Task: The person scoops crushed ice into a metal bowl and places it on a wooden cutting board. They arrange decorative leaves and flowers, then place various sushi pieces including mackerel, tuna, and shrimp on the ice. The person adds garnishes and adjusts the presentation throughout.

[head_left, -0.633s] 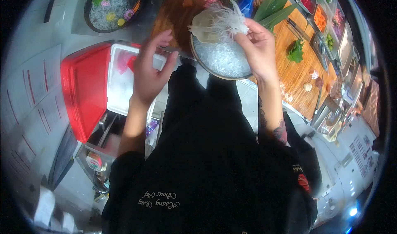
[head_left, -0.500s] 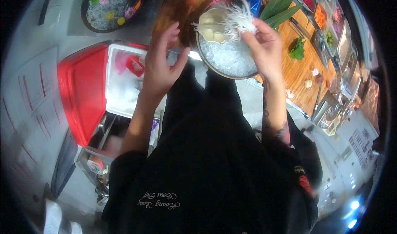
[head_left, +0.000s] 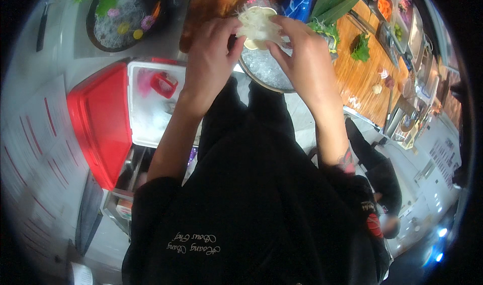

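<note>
A pale flower-shaped dish (head_left: 256, 44) sits over a round dark-rimmed bowl filled with crushed ice (head_left: 265, 67). White shredded radish (head_left: 259, 26) lies as a loose tuft on the dish, between my hands. My left hand (head_left: 214, 48) closes its fingertips on the left side of the tuft. From the other side my right hand (head_left: 304, 53) bends thumb and fingers onto the right edge of the shreds, covering part of the ice.
Right of the bowl, a wooden board (head_left: 359, 78) carries a green leaf (head_left: 360, 48) and small garnish pieces. Long green leaves (head_left: 334, 6) and a blue patterned object (head_left: 298, 3) stand behind. A black bowl (head_left: 108, 46) with clear noodle-like strands is far left; below it, an open cooler (head_left: 146, 109) with red lid.
My right hand has brought the shredded radish down onto the flower-shaped dish. My left hand, open and apart before, has moved right to touch the shreds.
</note>
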Tool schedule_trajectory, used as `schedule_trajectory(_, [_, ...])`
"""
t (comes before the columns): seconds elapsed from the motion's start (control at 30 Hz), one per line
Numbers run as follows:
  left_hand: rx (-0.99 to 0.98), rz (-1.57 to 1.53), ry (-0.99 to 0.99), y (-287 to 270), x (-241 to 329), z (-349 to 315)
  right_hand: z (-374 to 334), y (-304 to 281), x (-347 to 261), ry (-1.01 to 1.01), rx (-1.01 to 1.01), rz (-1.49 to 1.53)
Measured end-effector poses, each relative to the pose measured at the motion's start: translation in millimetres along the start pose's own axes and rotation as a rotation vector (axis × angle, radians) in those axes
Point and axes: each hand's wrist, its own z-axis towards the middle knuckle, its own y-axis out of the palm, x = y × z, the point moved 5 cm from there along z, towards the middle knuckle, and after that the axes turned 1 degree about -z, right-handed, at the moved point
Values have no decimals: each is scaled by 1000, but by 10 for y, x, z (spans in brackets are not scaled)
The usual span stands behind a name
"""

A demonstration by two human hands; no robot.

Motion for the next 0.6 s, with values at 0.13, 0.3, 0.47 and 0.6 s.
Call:
schedule_trajectory(0.13, [10,277,240,64,105,127,28,128,91,-59,30,104])
schedule_trajectory(0.3, [-39,295,282,-9,180,147,31,341,171,-125,70,86])
schedule_trajectory(0.47, [-54,363,266,60,275,107,-37,56,237,-142,62,183])
schedule_trajectory(0.6, [-51,427,264,168,210,184,-62,-45,260,-124,7,215])
